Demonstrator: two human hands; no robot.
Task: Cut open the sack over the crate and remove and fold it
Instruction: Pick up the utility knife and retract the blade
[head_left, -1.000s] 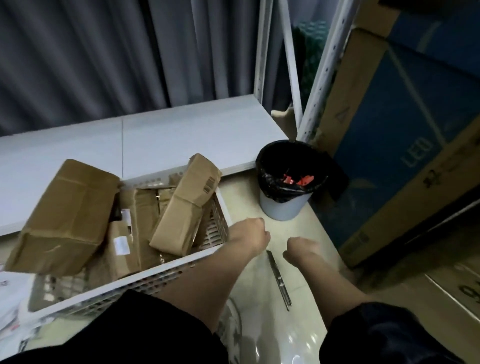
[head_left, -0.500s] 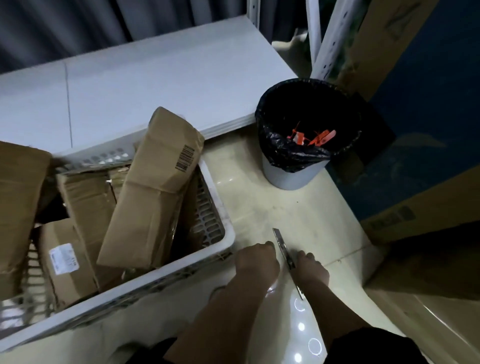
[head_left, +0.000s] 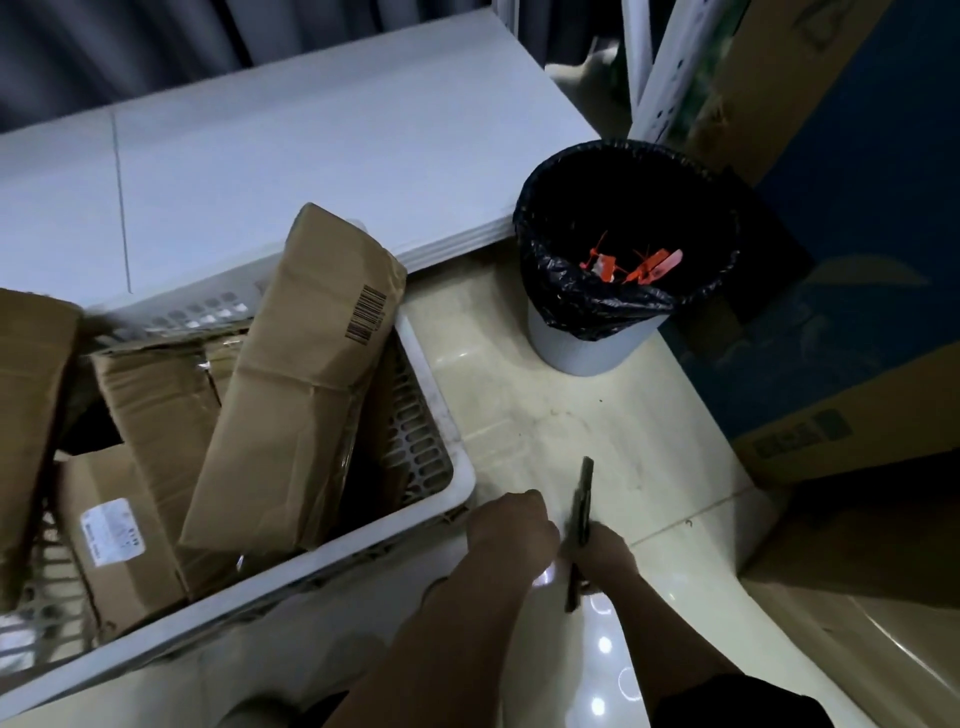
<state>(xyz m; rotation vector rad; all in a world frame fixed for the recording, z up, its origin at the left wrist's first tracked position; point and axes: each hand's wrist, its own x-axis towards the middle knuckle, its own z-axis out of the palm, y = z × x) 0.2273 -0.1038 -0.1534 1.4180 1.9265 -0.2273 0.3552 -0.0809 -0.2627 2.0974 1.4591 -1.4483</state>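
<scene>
Floor: pale glossy tiles (head_left: 545, 395) with lamp reflections near the bottom edge, under everything in view.
Backdrop: dark grey curtain (head_left: 130, 47) along the top; below it a low white platform (head_left: 311, 150) of flat panels runs across the scene.
Crate: white perforated plastic crate (head_left: 436, 410) sits on the floor at the left, touching the platform's front edge; its near rim slants toward the lower left.
Crate contents: several brown paper-wrapped parcels; the tallest parcel (head_left: 296, 395) leans upright against the right wall and shows a printed barcode; a lower parcel (head_left: 111, 540) carries a white label.
Sack: none can be made out over the crate; its top stands open, the parcels exposed.
Bin: white wastebasket (head_left: 582, 353) lined with a black bag stands right of the crate, beside the platform's corner; red plastic seal tags (head_left: 639, 267) lie inside.
Right side: large blue and brown cardboard carton (head_left: 857, 260) stands on the floor just beside the bin; white metal rack posts (head_left: 654, 67) rise behind it.
Knife: slim dark utility knife (head_left: 581, 512) points away from the person, low over the floor tiles between the two hands.
Right hand (head_left: 608, 556): fingers clamped on the knife's lower handle.
Left hand (head_left: 511, 535): curled into a loose fist just beside the knife, near the crate's corner; whether its fingers touch the knife I cannot tell.
</scene>
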